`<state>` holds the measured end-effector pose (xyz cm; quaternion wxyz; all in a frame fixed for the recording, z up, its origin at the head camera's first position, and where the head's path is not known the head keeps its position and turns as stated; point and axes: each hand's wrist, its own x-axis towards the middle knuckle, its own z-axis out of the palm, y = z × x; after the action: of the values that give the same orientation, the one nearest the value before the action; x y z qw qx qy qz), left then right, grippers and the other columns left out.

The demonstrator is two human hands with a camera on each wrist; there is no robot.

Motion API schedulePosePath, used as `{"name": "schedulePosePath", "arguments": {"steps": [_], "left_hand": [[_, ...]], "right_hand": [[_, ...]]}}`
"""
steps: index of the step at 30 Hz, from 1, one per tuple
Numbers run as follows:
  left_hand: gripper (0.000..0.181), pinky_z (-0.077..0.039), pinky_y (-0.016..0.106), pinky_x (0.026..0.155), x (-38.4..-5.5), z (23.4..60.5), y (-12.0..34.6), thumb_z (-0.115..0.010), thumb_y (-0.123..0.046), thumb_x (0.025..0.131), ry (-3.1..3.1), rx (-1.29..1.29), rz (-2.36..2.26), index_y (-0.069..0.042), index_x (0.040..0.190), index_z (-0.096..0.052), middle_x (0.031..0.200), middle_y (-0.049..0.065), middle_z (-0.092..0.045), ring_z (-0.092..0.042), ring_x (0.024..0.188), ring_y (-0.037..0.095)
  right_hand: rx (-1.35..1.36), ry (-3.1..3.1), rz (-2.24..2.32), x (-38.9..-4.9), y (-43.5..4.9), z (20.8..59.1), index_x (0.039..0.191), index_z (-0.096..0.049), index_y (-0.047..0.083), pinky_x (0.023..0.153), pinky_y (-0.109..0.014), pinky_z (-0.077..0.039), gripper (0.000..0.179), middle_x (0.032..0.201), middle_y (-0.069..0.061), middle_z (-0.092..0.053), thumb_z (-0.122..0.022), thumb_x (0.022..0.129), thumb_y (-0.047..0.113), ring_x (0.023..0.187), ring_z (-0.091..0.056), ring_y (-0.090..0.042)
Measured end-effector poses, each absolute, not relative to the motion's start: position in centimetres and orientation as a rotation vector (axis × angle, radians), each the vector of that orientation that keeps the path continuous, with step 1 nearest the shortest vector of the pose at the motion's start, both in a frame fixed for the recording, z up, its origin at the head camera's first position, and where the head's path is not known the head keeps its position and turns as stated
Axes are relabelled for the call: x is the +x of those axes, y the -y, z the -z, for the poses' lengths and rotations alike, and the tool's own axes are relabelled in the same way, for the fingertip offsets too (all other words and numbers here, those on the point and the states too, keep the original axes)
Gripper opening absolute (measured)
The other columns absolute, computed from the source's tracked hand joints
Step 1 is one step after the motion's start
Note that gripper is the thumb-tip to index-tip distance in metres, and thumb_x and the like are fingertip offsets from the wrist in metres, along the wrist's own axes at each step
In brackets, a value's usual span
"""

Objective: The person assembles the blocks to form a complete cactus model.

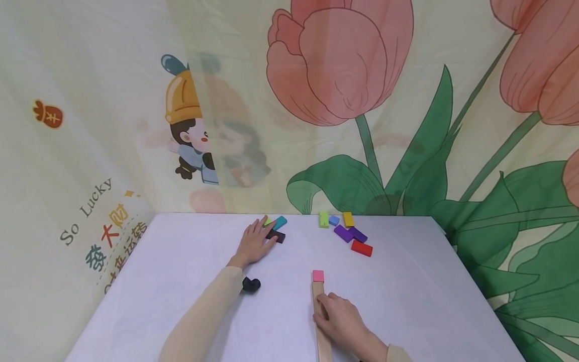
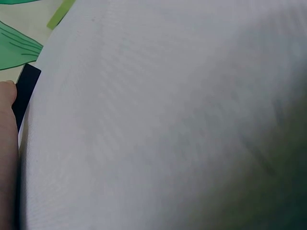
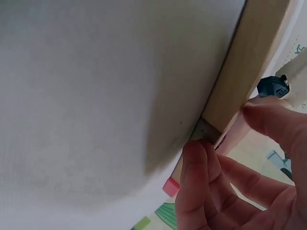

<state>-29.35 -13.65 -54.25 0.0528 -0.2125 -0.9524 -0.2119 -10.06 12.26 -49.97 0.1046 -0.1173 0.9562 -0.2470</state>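
My left hand point(image 1: 255, 243) reaches to the far part of the table with its fingers extended over a small group of blocks. A light green block point(image 1: 268, 221) is partly covered by the fingertips. Beside it lie a teal block point(image 1: 280, 222) and a black block point(image 1: 277, 236); the thumb is at the black block point(image 2: 26, 91) in the left wrist view. With thumb and curled fingers on opposite sides, my right hand point(image 1: 345, 322) pinches a long wooden strip point(image 3: 242, 72) lying lengthwise on the table. A pink block point(image 1: 318, 276) sits at the strip's far end.
Right of the left hand's group lie another green block point(image 1: 323, 219), a blue block point(image 1: 333, 220), a yellow block point(image 1: 348, 219), two purple blocks point(image 1: 344, 233) and a red block point(image 1: 362, 248). The white table point(image 1: 407, 301) backs onto a printed curtain point(image 1: 244, 100).
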Motion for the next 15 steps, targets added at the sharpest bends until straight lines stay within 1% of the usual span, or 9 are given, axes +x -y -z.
{"name": "schedulePosePath", "arguments": {"steps": [4,7,11,15], "left_hand": [[0.058,-0.016,0.060,0.116,-29.3,54.2,13.7,-0.048,-0.042,0.101,2.881,-0.641,0.651,-0.017,0.153,-0.039,0.160,0.017,-0.024,-0.020,0.145,0.044],[0.059,-0.015,0.058,0.116,-29.4,54.3,13.7,-0.045,-0.043,0.101,2.909,-0.635,0.629,-0.019,0.154,-0.036,0.161,0.016,-0.022,-0.018,0.146,0.043],[0.060,-0.013,0.057,0.117,-29.4,54.4,13.7,-0.043,-0.045,0.102,2.934,-0.635,0.616,-0.020,0.155,-0.033,0.162,0.015,-0.019,-0.016,0.147,0.042],[0.059,-0.014,0.058,0.117,-29.5,54.5,13.6,-0.045,-0.044,0.101,2.904,-0.644,0.633,-0.019,0.154,-0.036,0.161,0.016,-0.022,-0.018,0.146,0.043]], "right_hand": [[-0.313,-2.807,0.745,-9.8,-12.0,50.1,0.116,-0.064,0.002,0.050,-0.020,-0.039,0.045,0.068,0.002,-0.045,-0.078,0.084,0.030,0.056,-0.044,-0.008],[-0.321,-2.813,0.745,-9.5,-11.8,50.2,0.118,-0.062,0.000,0.049,-0.019,-0.040,0.047,0.067,0.002,-0.044,-0.078,0.084,0.029,0.054,-0.044,-0.008],[-0.365,-2.856,0.726,-9.1,-11.8,50.3,0.116,-0.062,-0.001,0.047,-0.020,-0.037,0.043,0.065,0.003,-0.043,-0.076,0.085,0.026,0.052,-0.041,-0.007],[-0.399,-2.900,0.718,-9.0,-11.8,50.5,0.111,-0.062,0.001,0.046,-0.020,-0.034,0.037,0.064,0.004,-0.041,-0.075,0.086,0.026,0.051,-0.039,-0.006]]}}
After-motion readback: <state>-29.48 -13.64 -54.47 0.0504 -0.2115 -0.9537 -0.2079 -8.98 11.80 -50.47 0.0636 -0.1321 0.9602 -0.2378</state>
